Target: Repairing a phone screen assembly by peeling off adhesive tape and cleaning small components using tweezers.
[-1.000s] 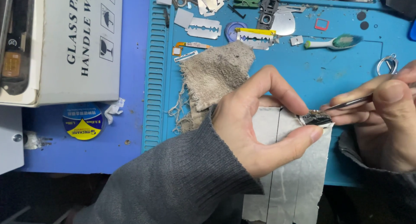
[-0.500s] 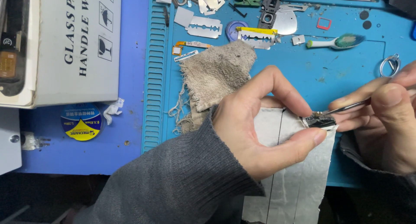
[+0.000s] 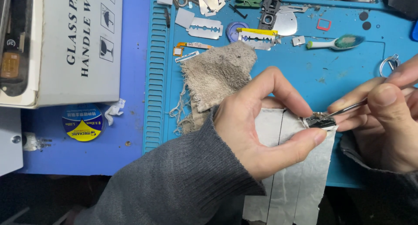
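- The left hand point(image 3: 257, 120) pinches a small dark metal part point(image 3: 320, 120) between thumb and forefinger, above pale grey tape strips point(image 3: 287, 181).
- The right hand point(image 3: 383, 120), partly cut off, grips thin steel tweezers point(image 3: 348, 107); their tips touch the part.
- A frayed rough cloth point(image 3: 217, 75) lies on the blue ribbed mat point(image 3: 348, 64).

Place: we take this for a small electronics repair workshop.
Counter: we see a blue ribbed work mat point(image 3: 157, 77) laid over it.
Loose parts: razor blades point(image 3: 204, 28), a small metal frame point(image 3: 270, 9) and flex strips point(image 3: 191, 45) lie scattered.
Cleaning gear: a worn toothbrush point(image 3: 335, 43) and a frayed grey rag point(image 3: 217, 75).
Supplies: a round wire spool point(image 3: 82, 122) and a white carton point(image 3: 74, 46).
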